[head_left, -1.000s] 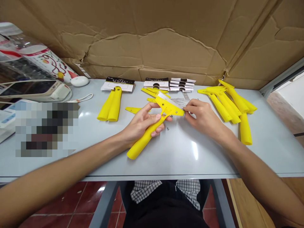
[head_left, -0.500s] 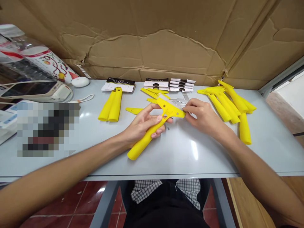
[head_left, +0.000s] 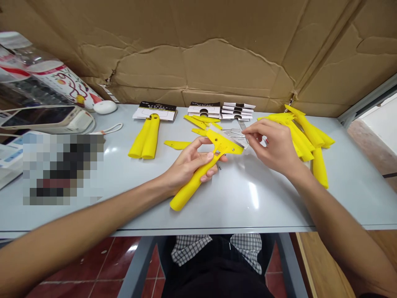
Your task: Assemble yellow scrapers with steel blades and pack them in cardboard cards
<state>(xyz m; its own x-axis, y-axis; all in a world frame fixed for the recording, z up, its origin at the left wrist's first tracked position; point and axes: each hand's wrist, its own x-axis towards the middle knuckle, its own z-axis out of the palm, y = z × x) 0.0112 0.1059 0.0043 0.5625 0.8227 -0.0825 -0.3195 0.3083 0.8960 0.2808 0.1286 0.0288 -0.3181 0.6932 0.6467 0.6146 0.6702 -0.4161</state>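
Note:
My left hand [head_left: 198, 161] is wrapped around the neck of a yellow scraper [head_left: 189, 188]. Its wide head points up and to the right, with a thin blade along the top edge. Screw holes show in the head. Just right of it, my right hand [head_left: 269, 142] has thumb and forefinger pinched together; what they hold, if anything, is too small to make out. Beyond these fingertips lie flat metal pieces [head_left: 234, 133], partly hidden by the scraper head. A small screw [head_left: 220, 168] rests on the table under the scraper.
Yellow handles [head_left: 310, 130] are piled at the right, and a yellow pair [head_left: 144, 138] lies at the left. Yellow head plates [head_left: 176, 145] and folded cards [head_left: 237, 111] lie toward the back. A phone [head_left: 40, 118] and bottles [head_left: 58, 76] occupy the far left. Cardboard [head_left: 198, 62] walls the back.
My right hand has moved off the scraper head, right and slightly up, to beside the flat metal pieces. The scraper in my left hand has shifted slightly right.

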